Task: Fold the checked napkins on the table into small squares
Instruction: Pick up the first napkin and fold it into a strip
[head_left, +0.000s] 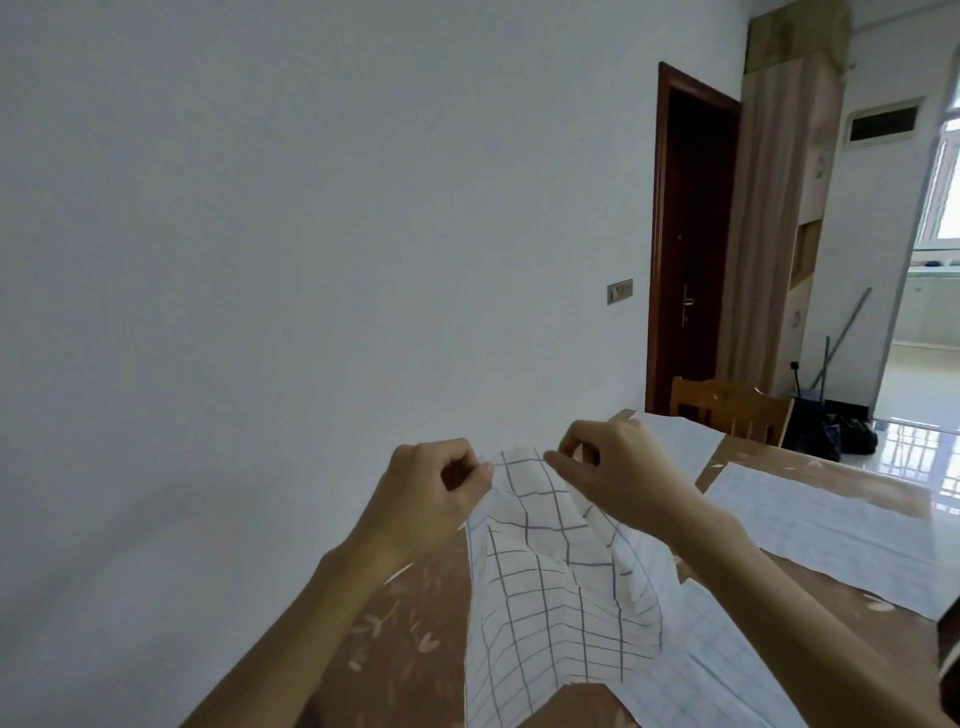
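Note:
A white napkin with a dark grid (545, 587) hangs lifted above the brown table (410, 639), creased and sagging in the middle. My left hand (431, 493) pinches its top left corner. My right hand (618, 478) pinches the top edge a little to the right. Beneath it lies another checked napkin (727, 670) spread flat. A third napkin (831, 540) lies flat at the right, and part of another (680, 441) shows behind my right hand.
The table stands against a white wall on the left. A wooden chair (732, 410) sits at the far end. Beyond it are a dark door (691, 260) and dark bags (831, 431) on the shiny floor.

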